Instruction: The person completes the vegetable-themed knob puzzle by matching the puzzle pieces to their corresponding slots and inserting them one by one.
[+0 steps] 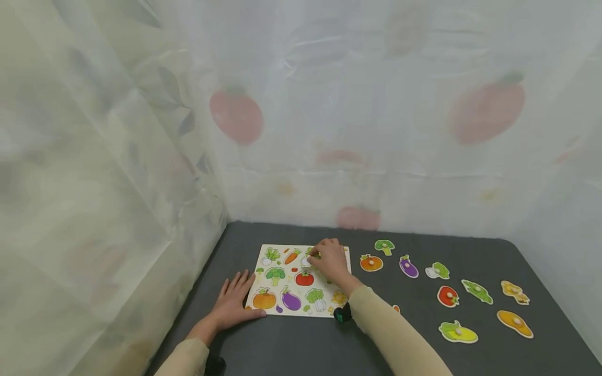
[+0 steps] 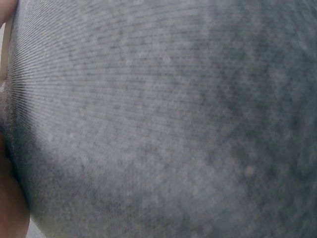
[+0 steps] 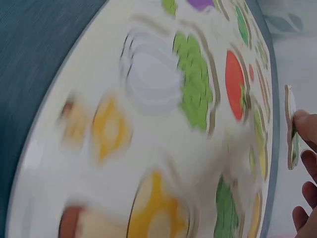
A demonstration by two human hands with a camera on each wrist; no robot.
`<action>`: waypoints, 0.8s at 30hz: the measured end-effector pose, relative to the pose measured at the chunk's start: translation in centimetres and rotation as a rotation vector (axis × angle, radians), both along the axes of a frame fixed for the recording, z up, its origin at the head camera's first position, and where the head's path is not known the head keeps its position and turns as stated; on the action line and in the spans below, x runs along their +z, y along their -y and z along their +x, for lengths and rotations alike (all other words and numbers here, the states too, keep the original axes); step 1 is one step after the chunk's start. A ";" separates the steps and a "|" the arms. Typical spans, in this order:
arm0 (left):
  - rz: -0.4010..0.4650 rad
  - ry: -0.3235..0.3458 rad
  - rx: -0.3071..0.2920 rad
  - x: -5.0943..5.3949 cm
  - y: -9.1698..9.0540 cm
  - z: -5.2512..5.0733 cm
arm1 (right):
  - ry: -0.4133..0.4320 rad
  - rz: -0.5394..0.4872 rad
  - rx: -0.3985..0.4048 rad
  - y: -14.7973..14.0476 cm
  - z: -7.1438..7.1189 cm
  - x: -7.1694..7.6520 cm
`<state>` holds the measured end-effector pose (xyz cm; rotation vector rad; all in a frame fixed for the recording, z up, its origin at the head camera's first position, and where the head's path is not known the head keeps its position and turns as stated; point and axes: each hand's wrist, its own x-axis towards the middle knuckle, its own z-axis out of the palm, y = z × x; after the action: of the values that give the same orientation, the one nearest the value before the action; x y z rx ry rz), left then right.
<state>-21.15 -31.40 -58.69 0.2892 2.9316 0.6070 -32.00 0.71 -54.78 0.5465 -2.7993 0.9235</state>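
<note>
A white vegetable puzzle board (image 1: 299, 293) lies on the dark table, with pictures of a carrot, tomato, pumpkin, eggplant and others. My left hand (image 1: 233, 303) rests at its left edge, fingers spread and fairly straight, the thumb along the near left corner. Over the far right part of the board, my right hand (image 1: 331, 259) pinches a thin white-and-green vegetable puzzle piece (image 3: 290, 126) between thumb and fingers. The right wrist view shows that piece nearly edge-on, raised off the board; which vegetable it is cannot be made out. The left wrist view shows mostly grey cloth.
Right of the board lie loose knobbed pieces: a broccoli (image 1: 384, 247), a pumpkin (image 1: 371, 263), an eggplant (image 1: 408, 267), a tomato (image 1: 448, 296), a corn (image 1: 458, 332) and several more. An orange piece (image 1: 396, 308) is partly hidden by my right sleeve. Patterned curtains (image 1: 301, 130) hang behind and at the sides.
</note>
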 end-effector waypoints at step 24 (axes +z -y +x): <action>0.013 -0.012 0.003 -0.4 -0.4 0.8 | 0.043 -0.047 -0.081 5.4 0.8 -0.6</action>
<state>-20.34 -31.04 -59.07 0.2911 2.9412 0.6277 -31.21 -4.67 -55.34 0.4089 -2.8064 0.9929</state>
